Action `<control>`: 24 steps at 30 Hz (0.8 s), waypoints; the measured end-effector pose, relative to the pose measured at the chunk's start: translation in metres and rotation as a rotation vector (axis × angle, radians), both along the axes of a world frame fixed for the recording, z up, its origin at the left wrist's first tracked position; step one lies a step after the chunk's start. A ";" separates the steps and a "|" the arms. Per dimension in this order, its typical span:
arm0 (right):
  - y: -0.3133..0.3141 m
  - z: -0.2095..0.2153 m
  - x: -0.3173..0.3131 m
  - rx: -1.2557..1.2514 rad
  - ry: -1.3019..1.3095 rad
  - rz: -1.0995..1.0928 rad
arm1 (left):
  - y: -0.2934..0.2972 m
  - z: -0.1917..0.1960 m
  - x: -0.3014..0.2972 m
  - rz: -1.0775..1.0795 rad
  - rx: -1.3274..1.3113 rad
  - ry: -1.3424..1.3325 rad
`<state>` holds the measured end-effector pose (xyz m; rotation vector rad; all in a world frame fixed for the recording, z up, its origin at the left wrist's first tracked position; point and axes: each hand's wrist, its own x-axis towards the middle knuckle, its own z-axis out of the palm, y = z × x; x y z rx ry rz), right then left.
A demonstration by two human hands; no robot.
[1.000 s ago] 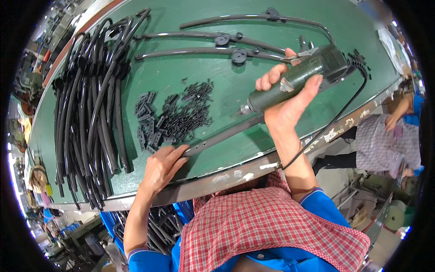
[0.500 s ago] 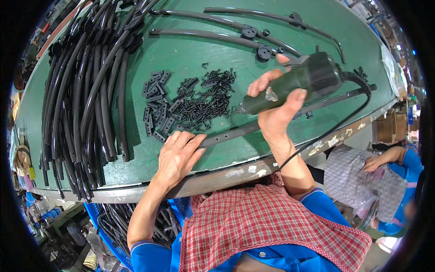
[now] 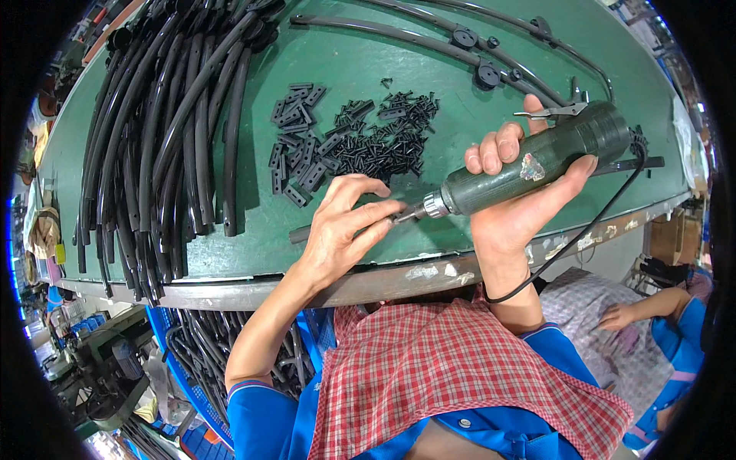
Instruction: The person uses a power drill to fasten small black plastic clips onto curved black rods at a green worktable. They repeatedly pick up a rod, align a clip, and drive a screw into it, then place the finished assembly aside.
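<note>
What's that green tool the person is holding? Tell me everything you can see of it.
The powered screwdriver is a dark green, thick cylinder, seemingly plastic, with a worn patch on its side. A metal chuck and a thin bit stick out of its lower-left end, and a black cord leaves its far end and loops down past the table edge. It lies tilted above the green table. The right hand wraps around its body; the left hand pinches at the bit's tip.

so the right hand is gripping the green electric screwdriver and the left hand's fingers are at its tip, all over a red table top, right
Not quite: the table top is green, not red, as the head view shows. The rest holds: the right hand grips the green electric screwdriver, and the left hand has its fingers at the tip.
</note>
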<state>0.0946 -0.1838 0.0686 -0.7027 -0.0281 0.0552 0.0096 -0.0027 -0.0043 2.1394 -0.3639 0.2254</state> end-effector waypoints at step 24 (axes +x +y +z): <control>-0.044 -0.031 0.013 0.138 0.289 -0.091 | 0.011 0.020 0.017 0.303 -0.303 0.288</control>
